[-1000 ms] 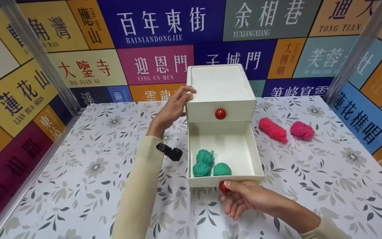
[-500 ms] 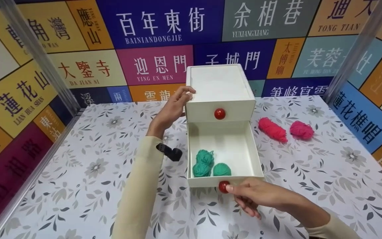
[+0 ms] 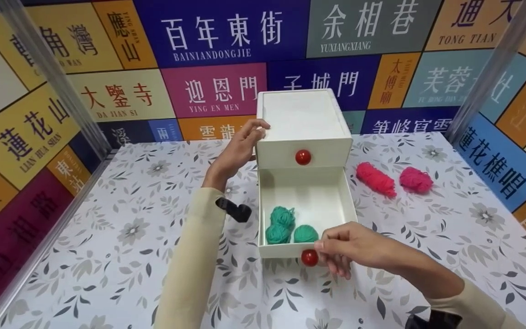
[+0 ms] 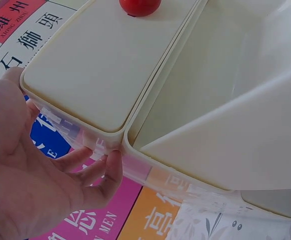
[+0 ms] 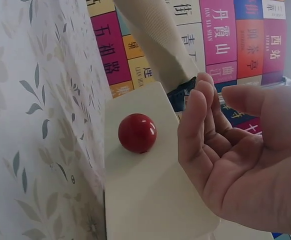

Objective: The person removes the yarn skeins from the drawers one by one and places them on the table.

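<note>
A white drawer cabinet [image 3: 300, 114] stands in the middle of the table, its lower drawer [image 3: 331, 201] pulled out. My left hand [image 3: 240, 146] holds the cabinet's upper left side. In the left wrist view, fingertips [image 4: 113, 160] touch the side wall beside the closed upper drawer [image 4: 100, 55]. Inside the lower drawer lie a lumpy green yarn skein [image 3: 281, 224] and a round green yarn ball [image 3: 306, 233]. My right hand [image 3: 359, 246] hovers at the drawer's front right corner, fingers loosely bent and holding nothing. The red knob [image 5: 137, 133] is apart from it in the right wrist view.
A bright pink yarn skein [image 3: 375, 178] and a darker pink yarn ball [image 3: 416, 180] lie on the table right of the cabinet. Panels with printed characters [image 3: 226, 32] surround the back and sides. A floral cloth [image 3: 130, 265] covers the table.
My right hand has let go of the lower drawer's red knob and moved up and to the right. The left hand and the drawer stay in place.
</note>
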### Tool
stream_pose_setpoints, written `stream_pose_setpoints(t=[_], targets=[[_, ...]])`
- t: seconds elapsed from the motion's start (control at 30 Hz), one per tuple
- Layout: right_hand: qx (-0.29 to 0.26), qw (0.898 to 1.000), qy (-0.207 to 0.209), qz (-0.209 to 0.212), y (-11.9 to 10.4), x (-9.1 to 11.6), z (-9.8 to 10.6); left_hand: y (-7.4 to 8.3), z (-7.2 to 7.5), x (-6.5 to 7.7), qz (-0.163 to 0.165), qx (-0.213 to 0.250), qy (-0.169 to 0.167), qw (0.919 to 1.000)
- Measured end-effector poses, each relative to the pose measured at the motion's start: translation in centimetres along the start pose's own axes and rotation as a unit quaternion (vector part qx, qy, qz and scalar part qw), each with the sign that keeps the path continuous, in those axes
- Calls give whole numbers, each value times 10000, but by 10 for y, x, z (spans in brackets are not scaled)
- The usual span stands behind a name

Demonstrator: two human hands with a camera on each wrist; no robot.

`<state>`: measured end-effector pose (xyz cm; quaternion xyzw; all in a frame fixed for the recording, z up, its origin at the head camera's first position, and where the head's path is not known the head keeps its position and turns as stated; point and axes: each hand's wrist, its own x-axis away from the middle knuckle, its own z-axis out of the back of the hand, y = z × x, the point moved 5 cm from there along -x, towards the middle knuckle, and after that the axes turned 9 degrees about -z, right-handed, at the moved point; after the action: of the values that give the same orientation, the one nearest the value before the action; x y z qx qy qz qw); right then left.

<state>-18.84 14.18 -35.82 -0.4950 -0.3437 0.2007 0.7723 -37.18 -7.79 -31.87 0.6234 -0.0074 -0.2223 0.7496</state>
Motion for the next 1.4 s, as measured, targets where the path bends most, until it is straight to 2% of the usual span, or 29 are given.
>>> stream_pose_setpoints(t=[0.17, 0.37, 0.63, 1.0, 1.4], targets=[[89, 9988, 477, -6, -11, -6, 8, 0, 0, 0, -9, -49, 15, 10000], [484, 9944, 937, 16, -23, -15, 14, 0, 0, 0, 4, 35, 22, 10000], [330, 9896, 1397, 13, -28, -33, 25, 2, 0, 0, -42, 11, 10, 10000], [549, 9822, 1714, -536, -27, -62, 26, 2, 0, 0, -125, 32, -9, 9999], [779, 9783, 1565, -1112, -23, -91, 22, 0, -1, 0, -161, 106, -45, 9998]])
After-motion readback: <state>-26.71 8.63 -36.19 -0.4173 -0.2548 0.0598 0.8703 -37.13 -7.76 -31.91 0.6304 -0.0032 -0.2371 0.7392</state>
